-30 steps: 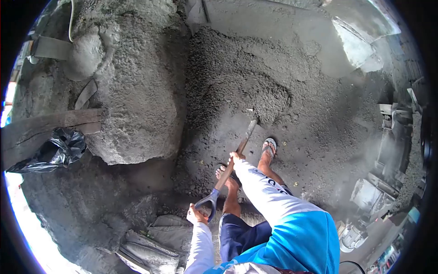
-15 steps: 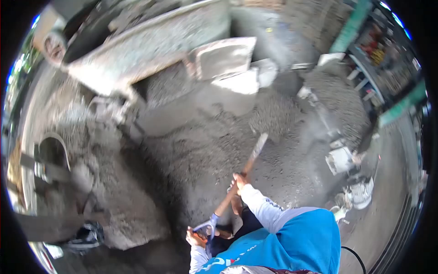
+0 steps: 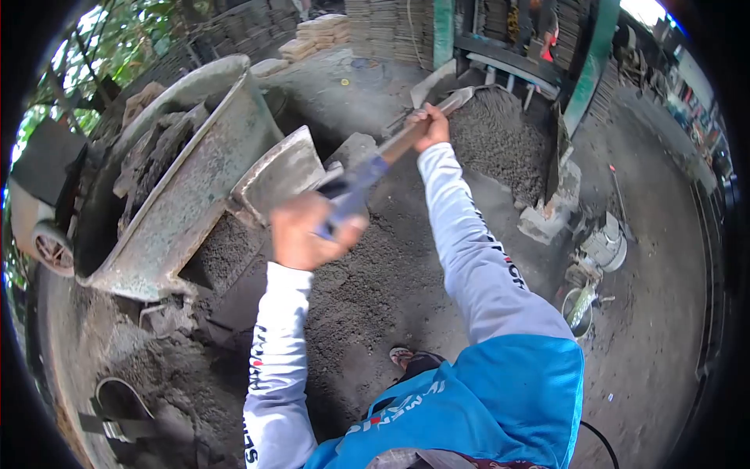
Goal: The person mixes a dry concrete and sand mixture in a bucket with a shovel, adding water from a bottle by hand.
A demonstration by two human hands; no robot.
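Note:
Both my hands are on a shovel [image 3: 401, 144] stretched out ahead, pointing up and to the right. My left hand [image 3: 305, 233], blurred by motion, is closed on the blue D-shaped handle [image 3: 355, 191] at its near end. My right hand [image 3: 431, 127] wraps round the shaft farther forward. The metal blade [image 3: 458, 98] shows only in part, at the back edge of a heap of damp grey mix [image 3: 500, 141]; I cannot make out a load on it. Loose grey mix [image 3: 375, 273] covers the ground below my arms.
A large worn metal tub [image 3: 183, 180] with grey-crusted contents stands left, a metal chute [image 3: 281, 173] at its side. On the right are a motor-like machine [image 3: 605, 244] and a bucket [image 3: 580, 309]. Green posts [image 3: 591, 66] and stacked slabs [image 3: 391, 31] stand behind.
The shovel has swung forward and up, away from my body, towards the heap at the back right. Grey mix on its blade earlier is no longer visible there. My view has turned.

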